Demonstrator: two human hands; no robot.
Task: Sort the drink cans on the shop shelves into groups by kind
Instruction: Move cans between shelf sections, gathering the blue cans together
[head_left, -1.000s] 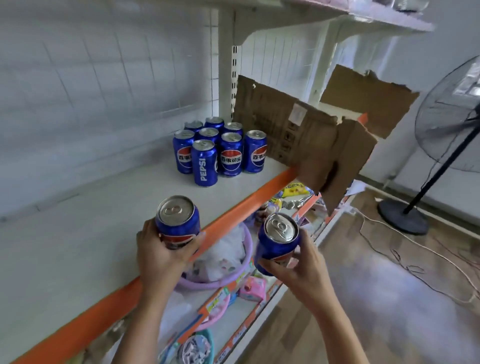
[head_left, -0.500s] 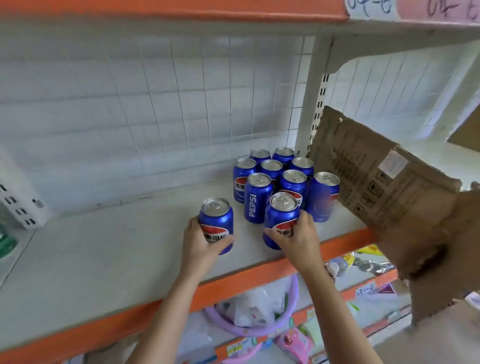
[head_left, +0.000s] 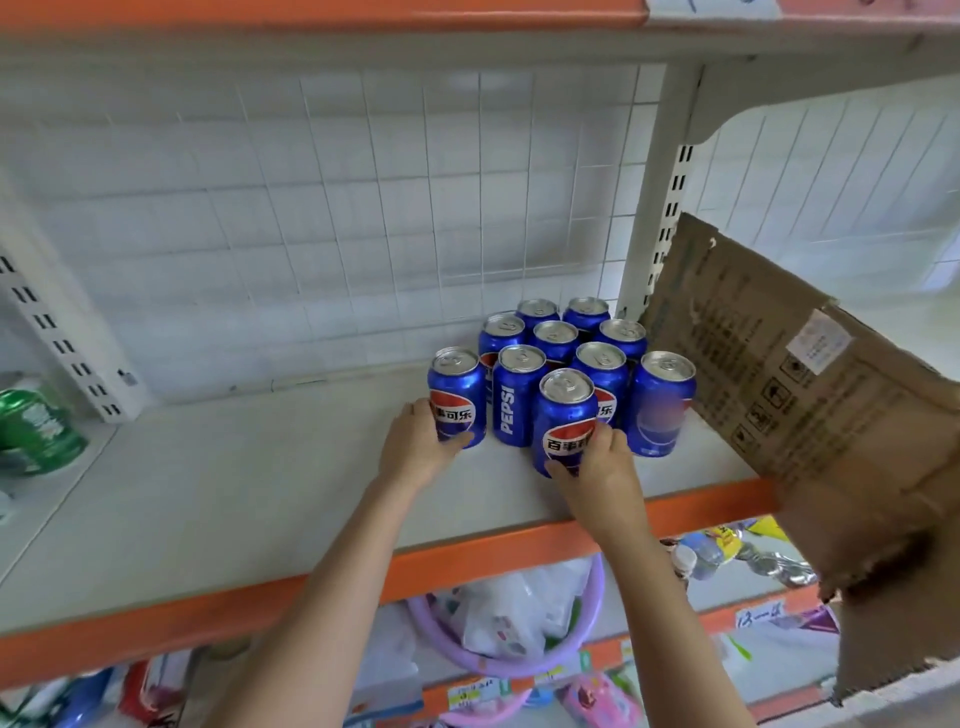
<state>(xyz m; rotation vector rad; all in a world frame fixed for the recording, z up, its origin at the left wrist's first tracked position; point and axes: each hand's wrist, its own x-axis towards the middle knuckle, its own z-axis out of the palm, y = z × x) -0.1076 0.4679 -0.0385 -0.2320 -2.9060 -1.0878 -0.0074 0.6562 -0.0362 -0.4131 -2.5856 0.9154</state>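
Lower shelf, nearest: a purple basin (head_left: 582, 644) with white bags, and assorted small goods, partly hidden by both forearms. Above it, the orange shelf edge (head_left: 156, 629) fronts the white shelf (head_left: 208, 499). Left hand (head_left: 415, 452) grasps the left blue can (head_left: 457, 400), upright on the shelf, touching the group's left side. Right hand (head_left: 597, 473) grasps the front blue can (head_left: 563, 415), upright, at the group's front. Behind them stands the cluster of blue cans (head_left: 566, 343), packed together. A torn cardboard sheet (head_left: 789, 395) leans just right of the cluster. A green can (head_left: 41, 426) stands well apart at far left. Wire grid backing (head_left: 363, 208) closes the rear.
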